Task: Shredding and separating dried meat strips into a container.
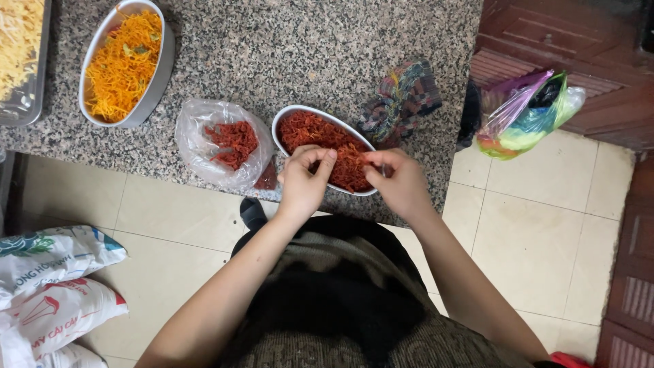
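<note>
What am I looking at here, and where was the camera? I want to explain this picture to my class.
The camera sits on a person's head and looks down, so the two bare arms are the wearer's own. The left hand and right hand pinch red shreds over an oval dish full of them, at the edge of a speckled stone counter. Left of it lie a clear bag with more red shreds and a second dish of orange shreds. A colourful cloth lies to the right.
</note>
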